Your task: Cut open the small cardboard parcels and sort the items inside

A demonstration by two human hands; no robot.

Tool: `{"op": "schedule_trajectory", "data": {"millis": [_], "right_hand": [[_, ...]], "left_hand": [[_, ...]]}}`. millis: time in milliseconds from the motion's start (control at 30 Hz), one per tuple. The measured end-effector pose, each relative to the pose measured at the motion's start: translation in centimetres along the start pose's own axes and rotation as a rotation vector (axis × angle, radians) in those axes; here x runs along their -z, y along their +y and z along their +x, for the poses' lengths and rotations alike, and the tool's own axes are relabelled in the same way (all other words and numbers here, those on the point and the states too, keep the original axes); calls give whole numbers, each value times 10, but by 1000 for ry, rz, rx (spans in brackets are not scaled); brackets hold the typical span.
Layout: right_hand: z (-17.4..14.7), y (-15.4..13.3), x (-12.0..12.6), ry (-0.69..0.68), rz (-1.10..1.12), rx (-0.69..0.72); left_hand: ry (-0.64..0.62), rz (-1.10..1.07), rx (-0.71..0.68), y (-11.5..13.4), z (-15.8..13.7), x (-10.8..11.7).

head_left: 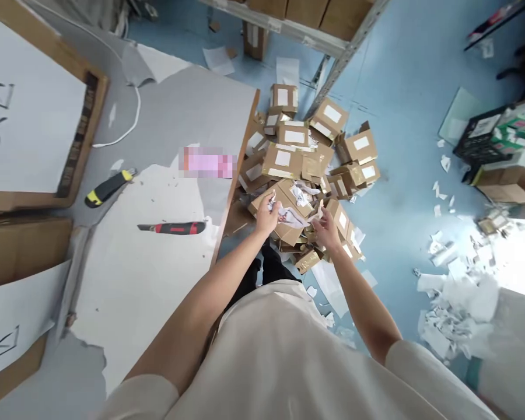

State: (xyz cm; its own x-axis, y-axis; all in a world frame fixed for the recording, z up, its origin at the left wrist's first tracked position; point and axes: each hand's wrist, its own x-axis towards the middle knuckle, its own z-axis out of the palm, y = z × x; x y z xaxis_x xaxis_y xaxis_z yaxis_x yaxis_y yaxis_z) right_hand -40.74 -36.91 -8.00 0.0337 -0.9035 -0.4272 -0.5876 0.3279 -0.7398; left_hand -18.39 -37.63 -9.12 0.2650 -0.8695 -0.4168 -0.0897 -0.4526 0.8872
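A torn, crumpled strip of printed paper [294,218] stretches between my two hands over a heap of small cardboard boxes. My left hand [268,217] is closed on its left end, thumb up. The other end is pinched by the fingers of my right hand [326,230]. Under the strip lies a brown cardboard box [284,192], partly hidden by the paper and my hands. More crumpled paper [304,191] rests on top of that box. To my left, a red and black utility knife [177,228] and a yellow and black utility knife [109,188] lie on the table.
The table [157,280] ends at a wooden edge left of the heap. A blurred pink item [210,162] sits near that edge. Large cartons [26,251] line the far left. A metal shelf [289,26] stands ahead. Paper scraps [459,303] litter the blue floor at right.
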Motion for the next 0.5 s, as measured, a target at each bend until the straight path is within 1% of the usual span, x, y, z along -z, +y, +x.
{"op": "schedule_trajectory", "data": {"millis": [33, 67, 100, 133, 167, 200, 267, 300, 333, 400, 467, 500], "right_hand": [[-5, 9, 6, 12, 9, -26], [-10, 16, 10, 24, 12, -40], [-14, 20, 12, 44, 13, -46], [-17, 22, 13, 74, 9, -49], [-18, 22, 12, 106, 2, -58], [-18, 19, 9, 128, -8, -71], [-12, 2, -3, 104, -59, -52], [-6, -12, -12, 59, -105, 3], [3, -28, -24, 1, -164, 91], [22, -70, -55, -114, -311, 323], [43, -116, -93, -206, -469, 548], [54, -138, -112, -243, -535, 632]], "left_hand": [[-69, -8, 9, 2, 3, -18], [-131, -26, 26, 3, 6, -30], [-187, -57, 52, 3, 9, -37], [-239, -96, 82, 2, 10, -38], [-276, -135, 106, 1, 10, -35], [-296, -156, 115, -1, 9, -26], [-274, -120, 87, -7, 2, 3], [-226, -74, 70, -11, -4, 22], [-164, -22, 63, -16, -11, 44], [-24, 38, 107, -27, -32, 90], [132, 59, 168, -40, -58, 132], [197, 77, 197, -47, -73, 150]]}}
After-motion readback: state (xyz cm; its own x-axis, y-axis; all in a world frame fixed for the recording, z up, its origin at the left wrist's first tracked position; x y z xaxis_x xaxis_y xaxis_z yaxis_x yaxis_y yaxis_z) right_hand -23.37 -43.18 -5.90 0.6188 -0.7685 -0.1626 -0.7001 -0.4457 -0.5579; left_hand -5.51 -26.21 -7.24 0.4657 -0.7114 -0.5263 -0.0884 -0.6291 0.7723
